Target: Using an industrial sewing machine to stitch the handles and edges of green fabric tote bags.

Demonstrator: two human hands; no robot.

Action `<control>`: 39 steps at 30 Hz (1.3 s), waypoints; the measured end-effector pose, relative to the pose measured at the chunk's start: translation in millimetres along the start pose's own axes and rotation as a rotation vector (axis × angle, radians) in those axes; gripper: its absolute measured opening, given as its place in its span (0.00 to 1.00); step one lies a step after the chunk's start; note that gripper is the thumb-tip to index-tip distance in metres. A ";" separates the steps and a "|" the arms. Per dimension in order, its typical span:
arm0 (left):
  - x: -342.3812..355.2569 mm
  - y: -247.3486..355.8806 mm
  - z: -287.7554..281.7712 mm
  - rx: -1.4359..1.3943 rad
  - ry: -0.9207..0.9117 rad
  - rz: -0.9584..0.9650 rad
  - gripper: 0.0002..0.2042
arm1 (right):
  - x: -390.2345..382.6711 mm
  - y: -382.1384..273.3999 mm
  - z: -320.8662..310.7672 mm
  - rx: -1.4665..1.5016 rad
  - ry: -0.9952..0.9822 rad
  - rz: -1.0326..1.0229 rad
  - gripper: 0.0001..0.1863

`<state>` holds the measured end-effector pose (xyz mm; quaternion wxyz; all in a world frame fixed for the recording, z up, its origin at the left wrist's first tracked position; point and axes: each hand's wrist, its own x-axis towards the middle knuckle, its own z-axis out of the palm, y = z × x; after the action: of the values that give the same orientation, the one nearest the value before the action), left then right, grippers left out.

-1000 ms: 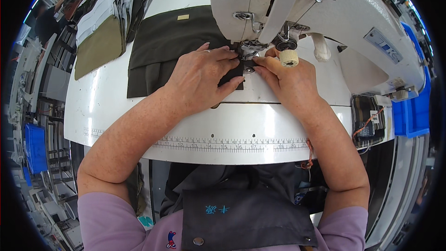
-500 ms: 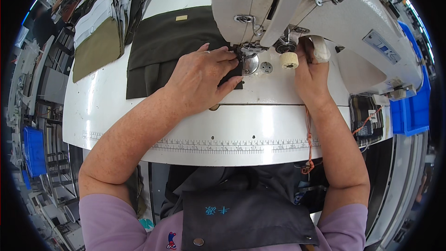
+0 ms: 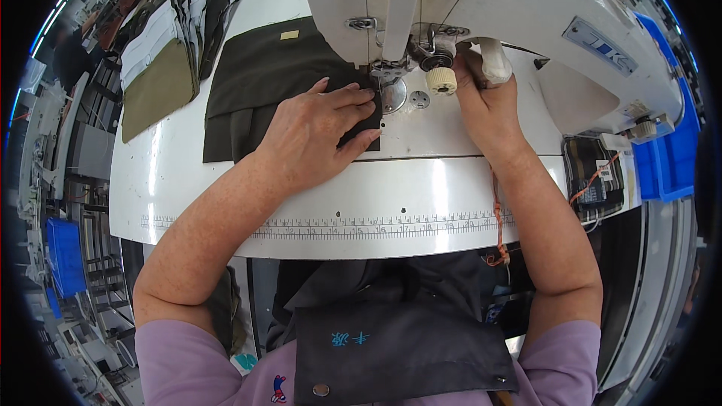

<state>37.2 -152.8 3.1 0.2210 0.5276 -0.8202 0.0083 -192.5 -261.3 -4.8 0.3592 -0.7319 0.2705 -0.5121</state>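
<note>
My left hand (image 3: 302, 131) lies over a dark green fabric piece (image 3: 263, 68) with its fingers spread, their tips close to the presser foot (image 3: 383, 79) of a white sewing machine (image 3: 526, 0). The fabric has a folded flap and a small tan label (image 3: 289, 34); its right edge sits under the foot. To the right of the cream knob (image 3: 441, 81), my right hand (image 3: 492, 116) reaches up under the machine arm. A rounded white piece (image 3: 495, 60) covers some of its fingers, and what it touches there is hidden.
A stack of olive, white and dark fabric pieces (image 3: 162, 86) lies at the back left. Printed rulers run along the table's front edge (image 3: 376, 229). At right are a dark checked cloth bundle (image 3: 590, 173), an orange cord (image 3: 498, 218) and a blue bin (image 3: 658, 169).
The view has shifted slightly. Relative to the machine, the fabric and my left hand have slid a little toward me. My right hand stays beside the knob under the machine arm.
</note>
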 end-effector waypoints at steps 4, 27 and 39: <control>2.9 -2.1 3.2 0.000 0.019 -0.011 0.16 | -7.6 12.1 -3.0 -0.108 -0.143 0.033 0.11; -71.0 52.2 -18.6 -0.076 -0.045 -0.103 0.21 | -2.4 12.2 -13.7 -0.612 -0.260 0.034 0.13; -164.2 95.9 -70.3 -0.011 -0.025 -0.320 0.37 | -10.4 -2.0 -17.5 -0.823 -0.331 0.050 0.22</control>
<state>35.5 48.6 26.6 0.2121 0.6504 -0.7284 -0.0381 -212.4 -256.4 -5.2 0.0885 -0.8794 0.4081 -0.2288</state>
